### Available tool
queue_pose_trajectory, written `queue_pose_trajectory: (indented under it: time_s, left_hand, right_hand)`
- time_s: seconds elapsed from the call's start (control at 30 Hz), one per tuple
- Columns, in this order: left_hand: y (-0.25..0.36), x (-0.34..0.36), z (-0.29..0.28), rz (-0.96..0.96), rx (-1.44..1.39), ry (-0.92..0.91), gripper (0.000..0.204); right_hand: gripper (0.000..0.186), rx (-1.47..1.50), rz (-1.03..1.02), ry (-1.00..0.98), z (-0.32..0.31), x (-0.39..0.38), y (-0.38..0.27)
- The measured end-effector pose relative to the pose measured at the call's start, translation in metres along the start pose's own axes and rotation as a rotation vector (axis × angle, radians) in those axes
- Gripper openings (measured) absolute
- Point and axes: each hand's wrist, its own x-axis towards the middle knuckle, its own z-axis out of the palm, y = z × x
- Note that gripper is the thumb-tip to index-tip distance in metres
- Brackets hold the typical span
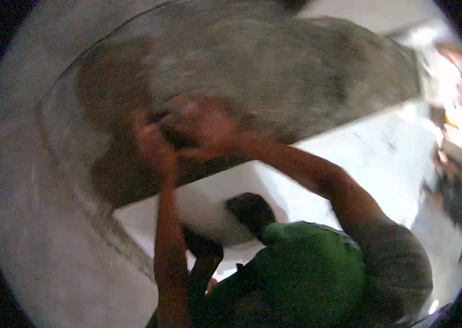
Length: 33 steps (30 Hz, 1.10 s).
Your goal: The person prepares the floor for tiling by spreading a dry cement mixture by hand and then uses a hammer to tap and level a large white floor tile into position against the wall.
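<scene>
My left hand [153, 143] and my right hand [209, 124] are close together over the left part of a mottled grey-brown slab-like surface [274, 71]. Both are smeared by motion, with fingers that look curled. Between them shows a small dark thing [160, 116] with a pale edge, too blurred to name. My left forearm rises from the lower edge, while the right one reaches in from the lower right. Dark shadows fall on the surface around the hands.
A smooth grey surface [29, 180] curves along the left. Below the slab's straight edge is a bright white area [362, 147]. Green clothing [313, 273] and two dark shapes, perhaps shoes, show lower down. Blurred dark objects [452, 191] stand at the far right.
</scene>
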Motion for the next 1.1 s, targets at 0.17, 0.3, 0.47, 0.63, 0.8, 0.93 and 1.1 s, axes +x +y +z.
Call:
queue_pose_trajectory:
  time_s: [0.17,0.3,0.47,0.63,0.8,0.93,1.1]
  left_hand:
    - [0.030,0.026,-0.011,-0.035,-0.075,0.026,0.059]
    - [0.043,0.033,-0.025,0.028,0.105,-0.010,0.065]
    - [0.080,0.018,-0.024,-0.167,0.017,-0.174,0.070]
    - [0.061,0.022,-0.030,0.051,0.211,0.020,0.082]
    - [0.037,0.005,0.014,-0.001,0.333,-0.039,0.080]
    - [0.054,-0.024,0.059,0.144,0.182,-0.145,0.075]
    - [0.100,-0.005,0.053,0.177,0.037,-0.241,0.069]
  right_hand:
    - [0.072,-0.689,-0.223,0.019,0.075,-0.038,0.050]
    - [0.064,-0.614,-0.141,0.069,0.055,-0.060,0.096]
    - [0.056,-0.278,0.371,0.011,-0.032,-0.102,0.166]
    - [0.063,-1.172,0.357,0.287,-0.206,-0.204,0.180]
    - [0.071,-1.111,0.252,0.295,-0.194,-0.229,0.147]
    - [0.075,-0.890,0.082,-0.011,-0.147,-0.208,0.147]
    - [0.072,-1.074,0.428,0.090,-0.191,-0.241,0.155]
